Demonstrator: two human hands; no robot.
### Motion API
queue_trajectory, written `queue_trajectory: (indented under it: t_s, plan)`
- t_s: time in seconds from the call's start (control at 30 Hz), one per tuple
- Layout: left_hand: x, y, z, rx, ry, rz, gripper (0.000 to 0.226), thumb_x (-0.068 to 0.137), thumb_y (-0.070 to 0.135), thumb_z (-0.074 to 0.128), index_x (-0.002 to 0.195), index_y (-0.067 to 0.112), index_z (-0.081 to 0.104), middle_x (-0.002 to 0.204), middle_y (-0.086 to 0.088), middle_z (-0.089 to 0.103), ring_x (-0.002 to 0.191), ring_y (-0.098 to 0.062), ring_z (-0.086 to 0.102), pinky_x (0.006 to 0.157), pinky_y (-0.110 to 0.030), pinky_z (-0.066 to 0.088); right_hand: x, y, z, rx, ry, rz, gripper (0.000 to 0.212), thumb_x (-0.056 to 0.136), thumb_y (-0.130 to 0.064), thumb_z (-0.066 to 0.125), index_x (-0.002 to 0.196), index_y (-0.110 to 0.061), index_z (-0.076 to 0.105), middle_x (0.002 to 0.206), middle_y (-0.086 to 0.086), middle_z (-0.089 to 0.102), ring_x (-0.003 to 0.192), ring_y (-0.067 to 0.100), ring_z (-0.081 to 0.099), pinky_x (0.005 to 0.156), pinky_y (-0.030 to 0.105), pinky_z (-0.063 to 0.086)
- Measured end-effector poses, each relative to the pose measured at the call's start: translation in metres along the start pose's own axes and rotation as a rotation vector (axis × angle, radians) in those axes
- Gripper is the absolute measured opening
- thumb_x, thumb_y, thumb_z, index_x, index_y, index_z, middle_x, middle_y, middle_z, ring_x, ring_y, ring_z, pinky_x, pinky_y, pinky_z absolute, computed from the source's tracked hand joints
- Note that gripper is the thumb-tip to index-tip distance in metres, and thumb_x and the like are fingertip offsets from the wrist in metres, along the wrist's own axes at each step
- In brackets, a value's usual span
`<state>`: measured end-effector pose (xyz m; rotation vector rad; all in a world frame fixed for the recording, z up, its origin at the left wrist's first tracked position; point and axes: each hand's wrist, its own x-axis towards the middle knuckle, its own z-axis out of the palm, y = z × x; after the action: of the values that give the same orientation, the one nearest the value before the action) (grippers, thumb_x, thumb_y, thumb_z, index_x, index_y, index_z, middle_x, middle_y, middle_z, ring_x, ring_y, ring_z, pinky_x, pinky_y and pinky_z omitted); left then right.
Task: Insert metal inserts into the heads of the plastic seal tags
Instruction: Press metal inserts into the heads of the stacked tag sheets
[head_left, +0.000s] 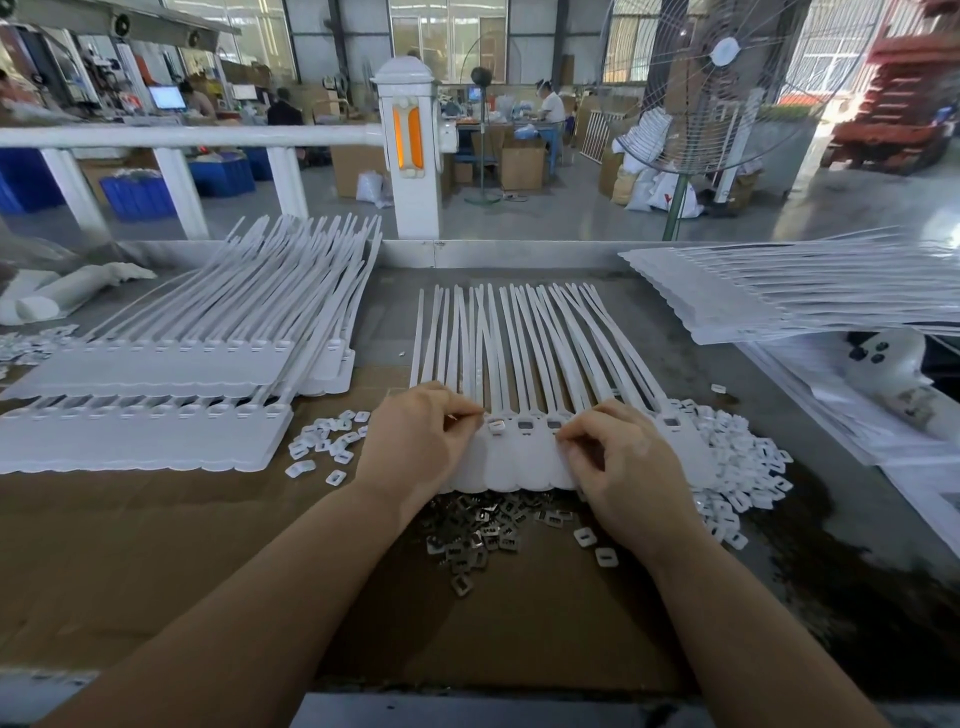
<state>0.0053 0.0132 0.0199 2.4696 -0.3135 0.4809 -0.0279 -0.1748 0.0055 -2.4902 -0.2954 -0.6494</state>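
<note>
A joined strip of white plastic seal tags (524, 457) lies on the cardboard in front of me, its thin tails fanning away toward the back. Several heads along the strip show small square openings (525, 425). My left hand (415, 441) rests on the strip's left end, fingertips curled and pinching at a head where a small metal insert (496, 427) sits. My right hand (618, 457) lies on the right part of the strip, fingers curled down onto a head near the middle; whether it holds an insert is hidden. A heap of loose metal inserts (480, 535) lies just below the strip.
Stacks of tag strips (156, 374) lie at the left, another stack (779, 291) at the back right. Small white plastic caps are piled right of the strip (737, 462) and scattered at the left (327, 441). A raised metal edge (519, 254) closes the table's back.
</note>
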Motion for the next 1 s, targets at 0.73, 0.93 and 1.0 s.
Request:
queue_trajectory:
  t_s: [0.73, 0.93, 1.0]
  plan:
    - [0.019, 0.006, 0.003, 0.011, -0.21, -0.043, 0.008, 0.084, 0.026, 0.067, 0.088, 0.031, 0.073, 0.074, 0.026, 0.049, 0.069, 0.001, 0.049, 0.063, -0.015, 0.039, 0.0, 0.0, 0.0, 0.002, 0.003, -0.002, 0.008, 0.087, -0.015, 0.06, 0.088, -0.013, 0.067, 0.09, -0.005, 0.057, 0.088, 0.01, 0.05, 0.081, 0.024, 0.042]
    - [0.02, 0.006, 0.003, -0.012, -0.213, -0.066, 0.007, 0.084, 0.029, 0.068, 0.088, 0.028, 0.074, 0.07, 0.026, 0.05, 0.067, 0.003, 0.049, 0.063, -0.016, 0.039, 0.0, 0.0, 0.0, -0.004, 0.001, -0.004, 0.007, 0.087, -0.015, 0.06, 0.087, -0.013, 0.066, 0.088, -0.007, 0.055, 0.087, 0.009, 0.048, 0.08, 0.022, 0.04]
    - [0.018, 0.007, 0.005, 0.011, -0.195, -0.057, 0.008, 0.085, 0.029, 0.067, 0.091, 0.029, 0.073, 0.074, 0.025, 0.049, 0.069, 0.001, 0.05, 0.069, -0.017, 0.04, 0.0, 0.001, 0.0, -0.003, 0.006, -0.009, 0.007, 0.087, -0.015, 0.06, 0.087, -0.013, 0.067, 0.088, -0.007, 0.055, 0.086, 0.009, 0.048, 0.08, 0.021, 0.039]
